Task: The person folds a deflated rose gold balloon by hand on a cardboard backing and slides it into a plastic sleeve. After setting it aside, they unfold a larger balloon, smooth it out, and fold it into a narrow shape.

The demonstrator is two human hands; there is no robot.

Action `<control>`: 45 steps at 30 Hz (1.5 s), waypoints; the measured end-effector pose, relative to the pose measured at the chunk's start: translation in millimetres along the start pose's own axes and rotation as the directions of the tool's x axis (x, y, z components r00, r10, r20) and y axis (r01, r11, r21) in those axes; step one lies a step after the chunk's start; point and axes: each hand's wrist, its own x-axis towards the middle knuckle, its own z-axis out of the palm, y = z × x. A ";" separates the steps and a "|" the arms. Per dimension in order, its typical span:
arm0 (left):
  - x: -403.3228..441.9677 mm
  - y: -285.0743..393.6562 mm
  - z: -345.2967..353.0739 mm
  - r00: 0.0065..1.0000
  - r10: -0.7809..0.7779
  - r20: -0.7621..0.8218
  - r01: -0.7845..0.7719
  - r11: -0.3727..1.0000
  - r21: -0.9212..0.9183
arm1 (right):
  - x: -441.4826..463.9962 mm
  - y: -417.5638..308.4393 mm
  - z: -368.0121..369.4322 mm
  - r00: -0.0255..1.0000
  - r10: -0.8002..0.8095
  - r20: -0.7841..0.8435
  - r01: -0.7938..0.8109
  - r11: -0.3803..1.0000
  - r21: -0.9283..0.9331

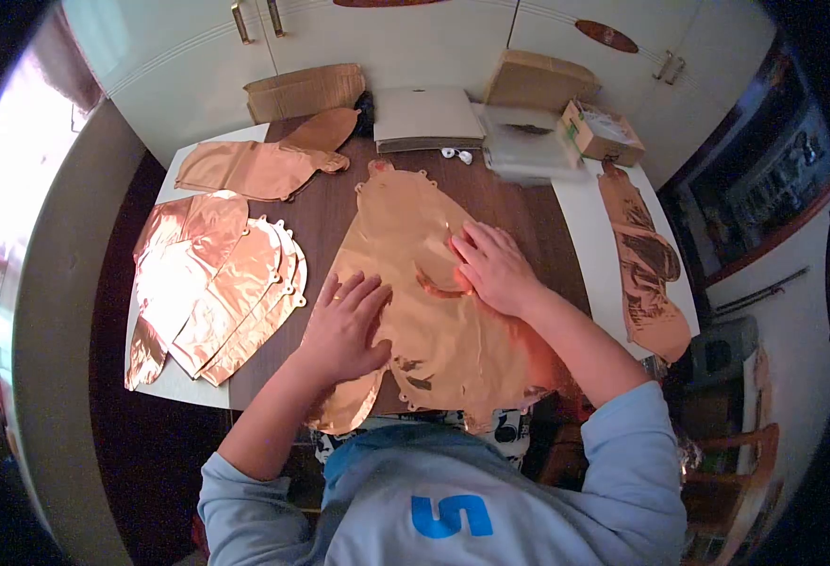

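A large, flat rose-gold foil balloon (pixel 410 236) with small tabs along its edges lies across the middle of the table, its lower end reaching the front edge near my body. My left hand (pixel 347 325) rests on its left side, palm down, with the fingers apart. On the right part of the same foil lies my right hand (pixel 496 267), fingers stretched out. Beside its fingertips the sheet bulges in a curved crease. Neither hand grips anything that I can see.
More flat foil balloons (pixel 222 283) overlap at the left, with another foil piece (pixel 236 170) behind them. A long folded foil (pixel 637 255) lies along the right side. At the back are a pale flat box (pixel 424 113), white earbuds (pixel 456 156), clear plastic bags (pixel 533 141) and a small carton (pixel 613 146).
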 end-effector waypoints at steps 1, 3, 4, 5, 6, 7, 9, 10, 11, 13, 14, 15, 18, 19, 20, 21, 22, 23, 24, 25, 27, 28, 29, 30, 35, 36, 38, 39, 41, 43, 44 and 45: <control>-0.1 2.7 -3.9 1.000 -0.005 0.016 0.006 1.000 -0.022 | -0.2 -1.6 -0.1 1.000 0.007 0.004 -0.007 1.000 -0.005; 0.4 3.9 -6.8 0.999 -0.010 0.047 0.011 1.000 -0.025 | 0.2 -3.6 0.1 1.000 0.010 0.008 -0.010 1.000 -0.007; 1.7 3.2 -7.6 0.998 -0.009 0.064 0.009 1.000 -0.006 | 0.9 -3.9 0.0 1.000 0.012 0.008 -0.012 1.000 -0.009; 3.0 2.7 -8.2 0.997 -0.008 0.082 0.007 1.000 0.012 | 1.2 -4.2 -0.6 1.000 0.015 0.008 -0.015 1.000 -0.006; 4.2 1.8 -8.0 0.996 -0.008 0.088 0.007 1.000 0.006 | 1.2 -4.7 -1.6 1.000 0.018 0.009 -0.018 1.000 -0.002; 5.5 0.2 -7.4 0.996 -0.008 0.094 0.008 1.000 -0.001 | 1.0 -4.6 -2.2 1.000 0.022 0.010 -0.022 1.000 0.002; 6.5 -2.1 -6.8 0.995 -0.004 0.100 0.006 1.000 -0.015 | 1.4 -2.4 0.2 1.000 0.020 0.010 -0.020 1.000 0.008; 6.4 -3.0 -7.0 0.995 -0.002 0.100 0.004 1.000 -0.022 | 1.8 -1.9 1.2 1.000 0.018 0.010 -0.018 1.000 0.011; 6.5 -4.0 -7.1 0.995 0.001 0.100 0.002 1.000 -0.028 | 2.0 -2.0 1.0 1.000 0.020 0.014 -0.020 1.000 0.012; 6.6 -6.6 -6.1 0.995 0.006 0.101 0.001 0.997 -0.071 | 2.3 -2.2 0.1 0.999 0.025 0.023 -0.025 1.000 0.014; 6.4 -7.7 -5.9 0.995 0.009 0.102 0.001 0.996 -0.093 | 2.2 -2.3 -0.5 0.999 0.028 0.026 -0.029 0.999 0.020; 6.0 -8.9 -6.3 0.994 0.018 0.106 -0.007 0.995 -0.096 | 2.4 -2.7 -1.0 0.999 0.031 0.028 -0.032 0.999 0.025; 4.6 -12.3 -8.3 0.993 0.039 0.115 -0.027 0.994 -0.103 | 3.2 -6.0 -5.6 0.997 0.052 0.058 -0.054 0.998 0.037; 4.5 -12.0 -9.4 0.992 0.044 0.115 -0.033 0.994 -0.102 | 3.1 -6.8 -6.9 0.995 0.062 0.072 -0.065 0.997 0.039; 4.2 -11.5 -9.8 0.992 0.049 0.115 -0.037 0.994 -0.101 | 2.9 -5.7 -5.1 0.996 0.056 0.066 -0.058 0.998 0.037; 4.2 -9.5 -8.8 0.996 0.015 0.083 -0.007 0.995 -0.104 | 2.6 -3.5 -2.3 0.997 0.049 0.060 -0.051 0.998 0.034; 4.9 -6.0 -6.6 0.998 -0.019 0.052 0.024 0.994 -0.107 | 2.3 -1.8 -0.7 0.998 0.042 0.053 -0.044 0.999 0.032; 5.7 -3.0 -4.7 0.998 -0.053 0.020 0.055 0.992 -0.109 | 2.2 -1.2 -0.7 0.997 0.048 0.061 -0.050 0.998 0.036; 6.8 -1.4 -1.8 0.999 -0.036 0.014 0.037 0.998 -0.054 | 2.3 -0.8 -0.8 0.996 0.052 0.069 -0.055 0.998 0.040; 7.9 -1.2 3.0 1.000 -0.019 0.009 0.019 1.000 0.001 | 2.7 -1.0 -0.4 0.996 0.056 0.076 -0.059 0.997 0.045; 8.3 -1.7 13.6 1.000 0.015 -0.006 -0.014 0.997 0.081 | 2.9 -3.5 -3.8 0.994 0.066 0.086 -0.070 0.996 0.051; 7.4 -3.0 14.6 1.000 0.014 -0.001 -0.014 0.997 0.074 | 3.1 -3.7 -5.3 0.993 0.072 0.091 -0.077 0.996 0.054; 6.8 -3.5 14.3 1.000 0.015 0.005 -0.015 0.998 0.067 | 3.1 -3.0 -4.9 0.995 0.064 0.082 -0.068 0.996 0.051; 6.3 -3.6 13.7 1.000 0.017 0.012 -0.018 0.998 0.058 | 2.3 -2.4 -4.4 0.996 0.058 0.075 -0.061 0.997 0.049; 4.6 -4.6 11.0 0.999 0.017 0.040 -0.019 0.998 0.058 | 2.3 -2.3 -4.0 0.998 0.039 0.053 -0.041 0.998 0.038; 4.5 -4.6 11.3 0.999 0.015 0.044 -0.018 0.998 0.058 | 2.0 -2.1 -2.8 0.998 0.038 0.048 -0.040 0.999 0.037; 5.1 -4.3 13.3 1.000 0.013 0.025 -0.014 0.999 0.030 | 1.4 -2.7 -3.0 0.998 0.038 0.046 -0.040 0.999 0.032; 5.2 -4.1 14.0 1.000 0.013 0.015 -0.013 1.000 0.017 | 1.6 -4.0 -4.2 0.998 0.039 0.048 -0.040 0.999 0.027; 5.5 -2.3 13.7 1.000 -0.006 0.025 0.005 0.999 0.043 | 2.0 -5.4 -5.3 0.998 0.037 0.054 -0.038 0.999 0.020; 5.5 -0.9 14.1 0.999 -0.015 0.028 0.013 0.998 0.056 | 2.0 -5.9 -5.9 0.997 0.033 0.063 -0.034 0.999 0.013; 5.2 -0.8 14.2 1.000 -0.014 0.026 0.012 0.998 0.056 | 2.0 -5.9 -5.4 0.997 0.034 0.073 -0.035 0.999 0.003; 4.9 -0.8 14.3 1.000 -0.013 0.024 0.012 0.998 0.056 | 2.5 -5.8 -3.9 0.996 0.036 0.084 -0.035 0.999 -0.006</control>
